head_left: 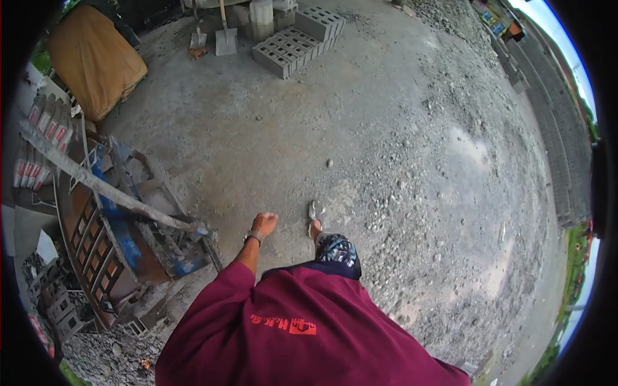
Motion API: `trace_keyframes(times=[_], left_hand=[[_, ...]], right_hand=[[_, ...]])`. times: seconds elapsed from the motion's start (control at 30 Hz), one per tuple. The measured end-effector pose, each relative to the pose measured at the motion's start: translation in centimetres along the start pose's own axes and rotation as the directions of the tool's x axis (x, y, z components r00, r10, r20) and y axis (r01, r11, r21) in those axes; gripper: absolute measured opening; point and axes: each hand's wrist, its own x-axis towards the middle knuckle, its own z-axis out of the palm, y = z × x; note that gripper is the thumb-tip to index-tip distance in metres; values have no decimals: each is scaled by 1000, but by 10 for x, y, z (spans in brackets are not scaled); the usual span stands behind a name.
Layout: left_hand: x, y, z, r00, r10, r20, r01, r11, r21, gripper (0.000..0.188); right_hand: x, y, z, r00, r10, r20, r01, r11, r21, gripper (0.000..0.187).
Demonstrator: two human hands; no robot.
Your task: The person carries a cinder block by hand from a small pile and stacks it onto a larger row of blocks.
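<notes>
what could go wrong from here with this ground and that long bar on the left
Loose stones lie over the ground to the right of the foot, so a step that way might slip. The long bar ends to the left of the left hand, so a swinging arm could perhaps knock it.

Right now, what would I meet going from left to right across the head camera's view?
Tan tarp → two shovels → left hand → foot → grey blockwork.
</notes>
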Motion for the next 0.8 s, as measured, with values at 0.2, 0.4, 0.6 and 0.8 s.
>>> trace_keyframes(times=[0.2, 0.4, 0.6, 0.8], left_hand=[[74, 73, -23, 973, -232, 13, 225, 956, 190, 41], [162, 138, -43, 882, -467, -55, 454, 877, -159, 36], [293, 155, -36, 875, -483, 49, 472, 825, -311, 30], [476, 248, -87, 834, -551, 35, 474, 682, -557, 32]], right_hand=[[182, -316, -119, 1000, -3, -8, 6, 901, 434, 23], [352, -699, -194, 887, -457, -59, 460, 867, 194, 37], [449, -930, -147, 813, -580, 43, 573, 812, 113, 32], [512, -995, -132, 922, -224, 317, 264, 961, -88, 36]])
